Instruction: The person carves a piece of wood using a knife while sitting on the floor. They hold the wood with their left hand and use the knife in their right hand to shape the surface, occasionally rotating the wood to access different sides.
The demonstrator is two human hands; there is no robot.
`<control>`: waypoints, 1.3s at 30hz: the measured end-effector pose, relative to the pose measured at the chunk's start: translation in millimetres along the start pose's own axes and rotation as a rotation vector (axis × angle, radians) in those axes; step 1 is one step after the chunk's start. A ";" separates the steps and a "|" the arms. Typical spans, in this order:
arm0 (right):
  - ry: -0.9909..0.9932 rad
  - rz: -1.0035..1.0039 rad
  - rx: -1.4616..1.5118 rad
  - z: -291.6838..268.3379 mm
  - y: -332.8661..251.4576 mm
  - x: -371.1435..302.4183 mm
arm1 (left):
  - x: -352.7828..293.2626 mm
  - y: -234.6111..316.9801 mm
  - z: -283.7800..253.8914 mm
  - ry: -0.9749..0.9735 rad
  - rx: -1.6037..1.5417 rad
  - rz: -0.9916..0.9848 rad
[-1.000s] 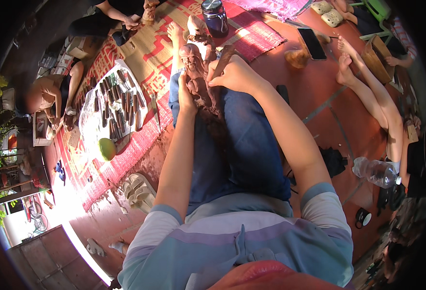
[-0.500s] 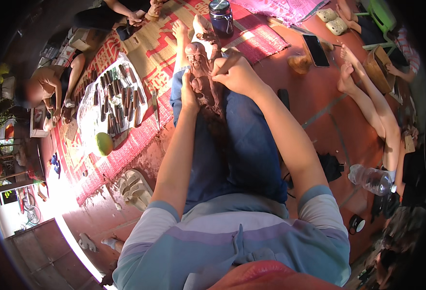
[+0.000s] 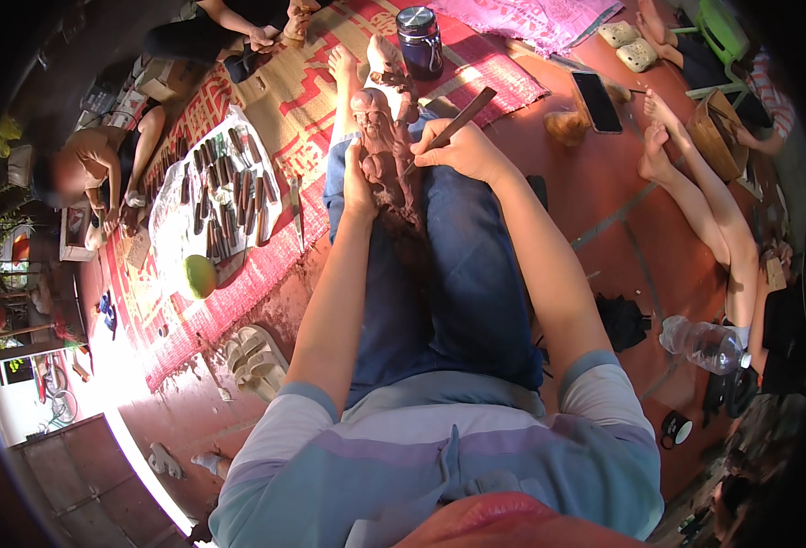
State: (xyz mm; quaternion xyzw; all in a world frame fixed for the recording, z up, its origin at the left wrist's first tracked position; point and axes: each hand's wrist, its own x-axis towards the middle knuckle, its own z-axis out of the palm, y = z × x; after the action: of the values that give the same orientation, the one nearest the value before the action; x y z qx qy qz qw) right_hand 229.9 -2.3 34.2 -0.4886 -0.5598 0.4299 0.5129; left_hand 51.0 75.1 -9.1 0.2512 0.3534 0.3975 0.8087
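A reddish-brown carved wooden figurine [image 3: 377, 137] of a bearded old figure stands on my lap, between my jeans-clad thighs. Along its left side my left hand [image 3: 357, 190] is closed, steadying it. My right hand [image 3: 465, 152] grips a carving chisel [image 3: 472, 111] like a pen; its dark handle points up to the right, and the thin tip meets or nearly meets the figurine's right side. Whether the tip is cutting into the wood I cannot tell.
Several dark-handled carving tools [image 3: 228, 187] lie on a white sheet to the left, by a green fruit [image 3: 199, 276]. A dark blue flask [image 3: 418, 44] stands beyond my feet. Rightward are a phone [image 3: 597, 102], a plastic bottle [image 3: 703, 344] and other people's legs.
My right hand has turned slightly and drawn back a little to the right; the chisel's handle now shows clearly above it. The left hand still steadies the figurine.
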 end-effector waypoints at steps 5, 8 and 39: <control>0.066 -0.060 0.032 3.6 6.0 -2.1 | 24.0 -8.3 -36.8 -0.135 0.046 0.022; -0.028 -0.080 0.024 2.6 8.1 -4.0 | 22.7 -8.7 -35.2 -0.091 0.046 0.041; -0.077 -0.019 0.191 -6.4 20.6 -2.6 | 13.2 -2.7 -22.9 -0.117 0.054 0.021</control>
State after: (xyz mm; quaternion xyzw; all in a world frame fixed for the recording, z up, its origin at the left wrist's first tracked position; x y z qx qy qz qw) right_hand 238.5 -1.8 14.2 -0.4154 -0.5403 0.4949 0.5391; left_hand 40.4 87.2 -30.1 0.2994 0.3132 0.3810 0.8167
